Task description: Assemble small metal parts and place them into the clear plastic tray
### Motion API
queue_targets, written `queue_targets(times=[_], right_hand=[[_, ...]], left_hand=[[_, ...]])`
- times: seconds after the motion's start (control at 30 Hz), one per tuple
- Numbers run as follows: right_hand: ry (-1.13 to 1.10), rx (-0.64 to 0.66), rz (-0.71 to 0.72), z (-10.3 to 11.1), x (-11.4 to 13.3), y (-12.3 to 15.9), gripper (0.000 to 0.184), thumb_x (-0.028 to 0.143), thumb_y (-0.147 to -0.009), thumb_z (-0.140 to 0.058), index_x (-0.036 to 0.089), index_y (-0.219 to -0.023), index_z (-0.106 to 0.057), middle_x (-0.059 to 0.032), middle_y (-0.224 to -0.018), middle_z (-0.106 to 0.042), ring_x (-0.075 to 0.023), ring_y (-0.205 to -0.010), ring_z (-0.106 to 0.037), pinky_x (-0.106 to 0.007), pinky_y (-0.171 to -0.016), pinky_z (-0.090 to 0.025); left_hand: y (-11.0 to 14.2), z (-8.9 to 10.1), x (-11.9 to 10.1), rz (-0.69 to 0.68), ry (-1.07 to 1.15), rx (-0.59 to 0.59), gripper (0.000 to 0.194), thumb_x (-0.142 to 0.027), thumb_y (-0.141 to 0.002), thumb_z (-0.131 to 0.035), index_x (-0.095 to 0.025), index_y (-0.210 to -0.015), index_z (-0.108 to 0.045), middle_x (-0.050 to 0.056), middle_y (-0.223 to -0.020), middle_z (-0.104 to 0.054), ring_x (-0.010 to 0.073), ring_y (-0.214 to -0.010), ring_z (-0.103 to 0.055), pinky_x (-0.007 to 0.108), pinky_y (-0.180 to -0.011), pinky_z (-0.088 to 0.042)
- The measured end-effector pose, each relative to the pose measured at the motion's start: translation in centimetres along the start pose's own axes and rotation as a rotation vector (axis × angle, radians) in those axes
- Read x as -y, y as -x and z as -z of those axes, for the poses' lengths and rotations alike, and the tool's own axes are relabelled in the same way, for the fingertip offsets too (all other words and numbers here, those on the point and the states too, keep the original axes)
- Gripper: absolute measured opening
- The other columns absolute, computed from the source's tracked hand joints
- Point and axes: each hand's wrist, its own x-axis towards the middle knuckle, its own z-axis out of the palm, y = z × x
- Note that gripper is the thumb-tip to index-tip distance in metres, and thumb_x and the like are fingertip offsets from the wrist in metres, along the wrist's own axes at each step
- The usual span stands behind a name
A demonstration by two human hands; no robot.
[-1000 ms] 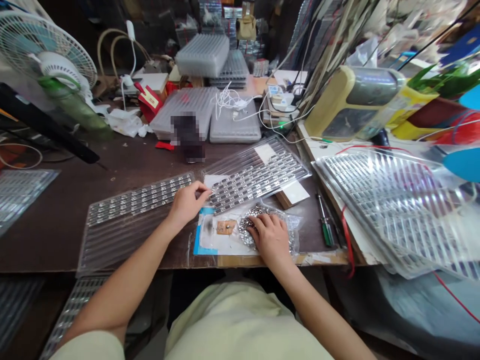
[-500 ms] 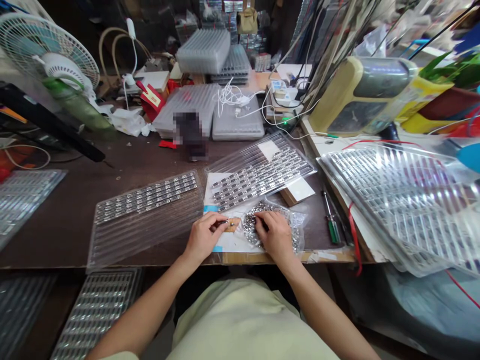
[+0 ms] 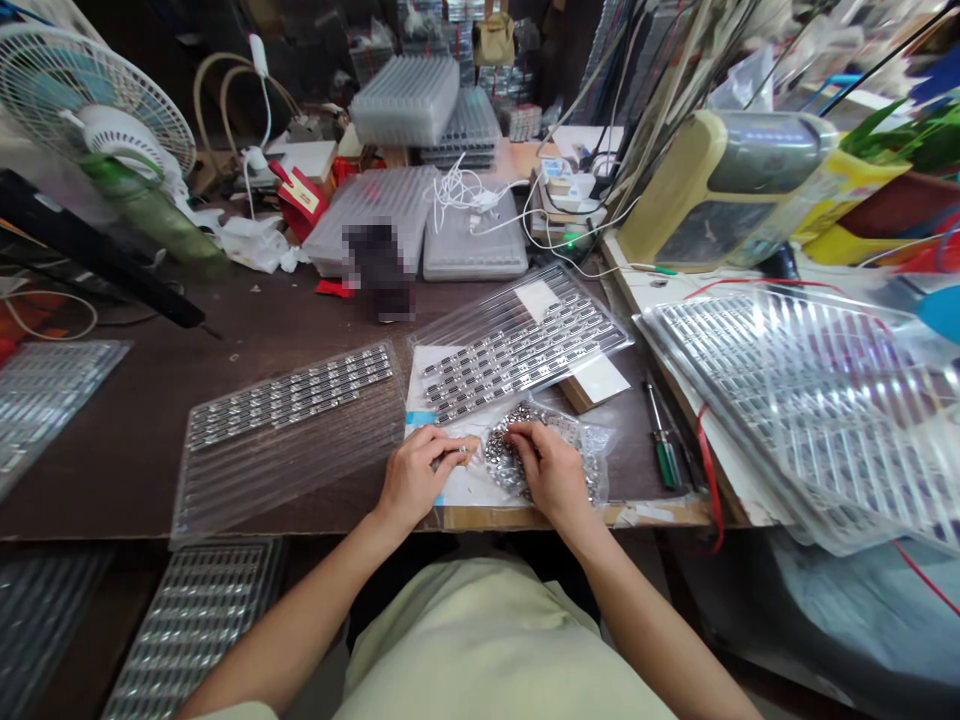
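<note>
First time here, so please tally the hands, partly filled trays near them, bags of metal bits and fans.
Left hand, right hand: 2
Left tray, middle tray: 2
Bag of metal bits: 1
Fan: 1
Total: 6

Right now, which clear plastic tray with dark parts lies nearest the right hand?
The middle tray, beyond the clear plastic bag; the left tray is farther.

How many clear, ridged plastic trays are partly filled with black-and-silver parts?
2: one clear, ridged plastic tray left of the left hand, another tray beyond the right hand. Some may hide in the transparent stack at right; cropped trays at left are unclear.
</note>
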Motion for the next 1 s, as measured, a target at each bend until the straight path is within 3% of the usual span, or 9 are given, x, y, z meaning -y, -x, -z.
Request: queue_targets(times=[0.2,0.33,0.43,0.57,0.7,0.83,1.0], right_hand=[[0.158,0.048,0.113,-0.8,1.8,-0.6,0.016,0.034,-0.088,-0.059,0.023,-0.080,-0.069,-0.0020,-0.078,-0.070,-0.0188,-0.077,-0.058,-0.031,-0.071,-0.035],[0.186,0.016,0.250,-2.4,2.5,-0.7,0.021,0.035,-0.091,-0.053,0.028,-0.082,-0.071,-0.0007,-0.082,-0.069,-0.0183,-0.076,-0.055,-0.031,-0.068,-0.032],[0.216,-0.026,0.368,-3.6,1.6,-1.0,0.020,0.035,-0.092,-0.052,0.031,-0.089,-0.071,0.0001,-0.084,-0.068,-0.0169,-0.077,-0.057,-0.030,-0.069,-0.033],[0.312,0.011,0.471,-4.2,0.8,-1.3,0.014,0.035,-0.088,-0.057,0.035,-0.095,-0.069,0.0018,-0.086,-0.067,-0.0152,-0.076,-0.058,-0.028,-0.067,-0.036],[0.417,-0.113,0.442,-3.0,-0.2,-1.1,0.024,0.040,-0.092,-0.047,0.034,-0.102,-0.068,-0.0021,-0.091,-0.068,-0.0188,-0.078,-0.059,-0.031,-0.064,-0.038],[0.501,-0.278,0.398,-1.3,-2.8,-0.8,0.035,0.049,-0.091,-0.040,0.031,-0.097,-0.069,-0.0049,-0.093,-0.070,-0.0241,-0.080,-0.060,-0.036,-0.064,-0.039],[0.458,-0.187,0.424,-1.4,-5.2,-0.8,0.019,0.042,-0.089,-0.050,0.033,-0.088,-0.067,-0.0015,-0.090,-0.069,-0.0202,-0.079,-0.060,-0.033,-0.067,-0.040]], left_hand=[[-0.1,0.0,-0.2,0.041,0.084,-0.011,0.012,-0.022,-0.083,-0.063,-0.023,-0.090,-0.072,0.003,-0.085,-0.066,0.0152,-0.080,-0.062,0.026,-0.074,-0.048],[-0.1,0.0,-0.3,0.131,0.237,-0.188,0.009,-0.015,-0.080,-0.063,-0.018,-0.084,-0.071,0.004,-0.083,-0.066,0.0145,-0.077,-0.062,0.023,-0.068,-0.048],[-0.4,-0.4,-0.2,0.128,0.260,-0.214,0.012,-0.011,-0.075,-0.066,-0.019,-0.083,-0.071,0.004,-0.082,-0.066,0.0144,-0.074,-0.062,0.022,-0.065,-0.048],[-0.6,-0.7,-0.3,0.163,0.277,-0.241,0.017,-0.007,-0.072,-0.066,-0.020,-0.082,-0.072,0.004,-0.082,-0.066,0.0147,-0.075,-0.062,0.023,-0.067,-0.047],[-0.5,-0.4,-0.5,0.206,0.307,-0.208,0.012,-0.015,-0.075,-0.066,-0.021,-0.082,-0.072,0.005,-0.083,-0.066,0.0171,-0.077,-0.062,0.026,-0.068,-0.047],[-0.5,-0.6,-0.3,0.237,0.309,-0.190,0.009,-0.020,-0.075,-0.066,-0.023,-0.081,-0.072,0.006,-0.083,-0.066,0.0182,-0.075,-0.061,0.028,-0.065,-0.047],[-0.9,-1.4,0.8,0.201,0.253,-0.192,0.010,-0.018,-0.074,-0.065,-0.023,-0.080,-0.072,0.006,-0.081,-0.066,0.0172,-0.070,-0.061,0.026,-0.059,-0.047]])
